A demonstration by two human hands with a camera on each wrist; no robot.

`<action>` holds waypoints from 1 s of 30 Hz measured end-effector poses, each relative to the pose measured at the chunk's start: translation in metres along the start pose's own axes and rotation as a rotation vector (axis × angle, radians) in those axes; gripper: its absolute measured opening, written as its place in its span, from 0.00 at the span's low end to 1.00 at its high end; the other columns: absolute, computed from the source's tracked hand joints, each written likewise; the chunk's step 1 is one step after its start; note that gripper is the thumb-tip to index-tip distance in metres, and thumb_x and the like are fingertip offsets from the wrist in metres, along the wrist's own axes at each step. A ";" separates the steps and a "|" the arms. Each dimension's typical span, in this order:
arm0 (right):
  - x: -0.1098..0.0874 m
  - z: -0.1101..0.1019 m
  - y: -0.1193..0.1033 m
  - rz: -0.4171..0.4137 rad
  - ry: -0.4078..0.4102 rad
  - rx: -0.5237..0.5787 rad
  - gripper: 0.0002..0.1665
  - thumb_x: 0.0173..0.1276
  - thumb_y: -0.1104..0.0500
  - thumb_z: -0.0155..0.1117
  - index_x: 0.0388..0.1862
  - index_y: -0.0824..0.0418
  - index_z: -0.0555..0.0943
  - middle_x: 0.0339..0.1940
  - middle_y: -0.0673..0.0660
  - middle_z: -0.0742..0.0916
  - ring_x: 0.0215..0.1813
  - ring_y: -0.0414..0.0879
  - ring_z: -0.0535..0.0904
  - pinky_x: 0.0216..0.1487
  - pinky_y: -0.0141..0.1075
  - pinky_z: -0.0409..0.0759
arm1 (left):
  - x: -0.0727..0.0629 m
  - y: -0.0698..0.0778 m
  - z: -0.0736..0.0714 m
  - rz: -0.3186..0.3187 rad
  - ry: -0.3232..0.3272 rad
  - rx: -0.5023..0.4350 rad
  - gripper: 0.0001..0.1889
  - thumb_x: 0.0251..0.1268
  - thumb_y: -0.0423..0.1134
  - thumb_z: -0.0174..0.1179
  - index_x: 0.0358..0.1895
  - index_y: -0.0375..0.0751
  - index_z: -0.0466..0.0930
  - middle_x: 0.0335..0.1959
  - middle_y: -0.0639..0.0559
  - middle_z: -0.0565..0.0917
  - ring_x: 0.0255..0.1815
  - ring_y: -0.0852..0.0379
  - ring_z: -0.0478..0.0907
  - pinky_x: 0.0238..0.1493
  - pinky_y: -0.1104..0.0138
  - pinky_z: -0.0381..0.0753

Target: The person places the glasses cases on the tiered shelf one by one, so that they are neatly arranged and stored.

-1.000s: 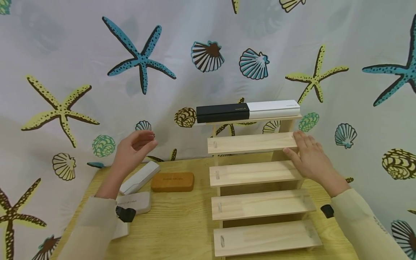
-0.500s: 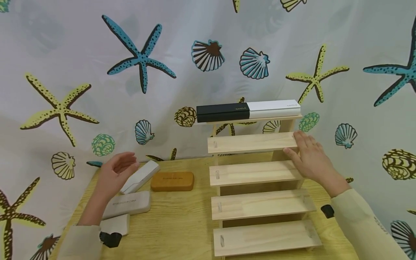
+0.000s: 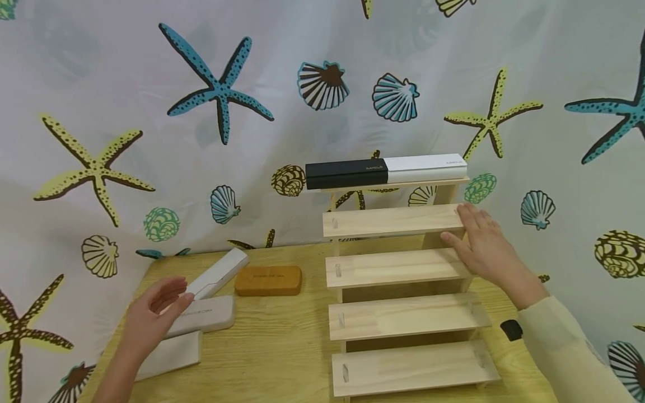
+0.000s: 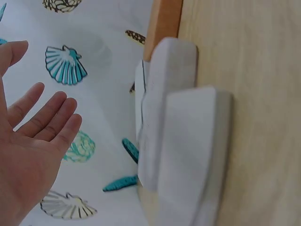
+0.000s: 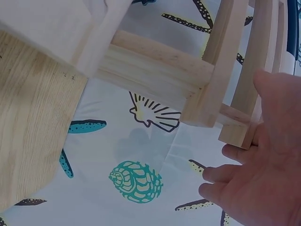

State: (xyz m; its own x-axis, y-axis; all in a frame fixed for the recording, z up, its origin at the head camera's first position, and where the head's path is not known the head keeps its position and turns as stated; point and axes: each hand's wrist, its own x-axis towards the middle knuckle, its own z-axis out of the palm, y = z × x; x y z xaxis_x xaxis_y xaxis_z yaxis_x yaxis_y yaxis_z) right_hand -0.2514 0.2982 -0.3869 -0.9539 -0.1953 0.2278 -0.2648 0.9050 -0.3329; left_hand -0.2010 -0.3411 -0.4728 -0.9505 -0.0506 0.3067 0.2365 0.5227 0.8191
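My left hand point(image 3: 151, 316) hovers at the left over several slim cases, fingers loosely bent and nothing in it. In the left wrist view its palm and fingers stand apart from the cases. Beneath it in the head view are a grey-white case point(image 3: 209, 314) with printing, a whitish case point(image 3: 173, 354) nearer me and a white box point(image 3: 221, 271) set at an angle. My right hand point(image 3: 489, 243) holds the right end of the second shelf from the top of a stepped wooden rack point(image 3: 393, 221), with thumb and fingers on either side of that end in the right wrist view.
On the rack's top shelf a black box point(image 3: 347, 173) and a white box point(image 3: 428, 168) lie end to end. Lower shelves are bare wood. An orange-brown case point(image 3: 268, 281) sits on the wooden table point(image 3: 267, 358), left of the rack. A seashell-patterned curtain hangs behind.
My left hand has moved down and to the left, from beside the curtain to over the pale cases. My right hand stays at the rack's shelf end.
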 end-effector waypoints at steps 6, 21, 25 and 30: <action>-0.017 -0.001 0.001 0.023 -0.008 0.070 0.59 0.82 0.36 0.54 0.87 0.68 0.35 0.85 0.78 0.52 0.83 0.78 0.49 0.78 0.73 0.54 | -0.023 -0.026 -0.021 -0.165 0.028 0.067 0.29 0.76 0.49 0.66 0.72 0.38 0.74 0.52 0.83 0.77 0.53 0.86 0.75 0.51 0.88 0.75; -0.062 0.014 0.003 0.005 -0.069 0.046 0.50 0.84 0.38 0.52 0.85 0.73 0.53 0.86 0.77 0.51 0.84 0.77 0.48 0.76 0.74 0.55 | -0.058 -0.070 -0.043 -0.573 0.070 0.127 0.46 0.68 0.68 0.64 0.81 0.46 0.65 0.60 0.67 0.78 0.49 0.85 0.67 0.43 0.87 0.72; -0.067 0.019 0.001 0.005 -0.064 0.068 0.48 0.84 0.39 0.53 0.85 0.70 0.54 0.85 0.77 0.53 0.83 0.79 0.50 0.74 0.75 0.56 | -0.061 -0.072 -0.044 -0.608 0.071 0.139 0.47 0.67 0.68 0.64 0.82 0.47 0.64 0.72 0.49 0.76 0.53 0.80 0.69 0.49 0.87 0.74; -0.070 0.025 0.001 0.010 -0.061 0.054 0.47 0.84 0.39 0.52 0.86 0.69 0.54 0.85 0.76 0.55 0.83 0.79 0.51 0.75 0.75 0.56 | -0.063 -0.075 -0.043 -0.665 0.097 0.147 0.48 0.66 0.70 0.65 0.83 0.49 0.62 0.81 0.41 0.68 0.68 0.58 0.73 0.69 0.77 0.73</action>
State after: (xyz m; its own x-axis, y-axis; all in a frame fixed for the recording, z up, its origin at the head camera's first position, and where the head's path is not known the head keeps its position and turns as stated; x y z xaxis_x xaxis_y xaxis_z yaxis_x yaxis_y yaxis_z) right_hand -0.1885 0.3030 -0.4259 -0.9629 -0.2104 0.1687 -0.2608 0.8858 -0.3838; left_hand -0.1504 -0.4139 -0.5327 -0.8602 -0.4730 -0.1906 -0.4270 0.4635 0.7764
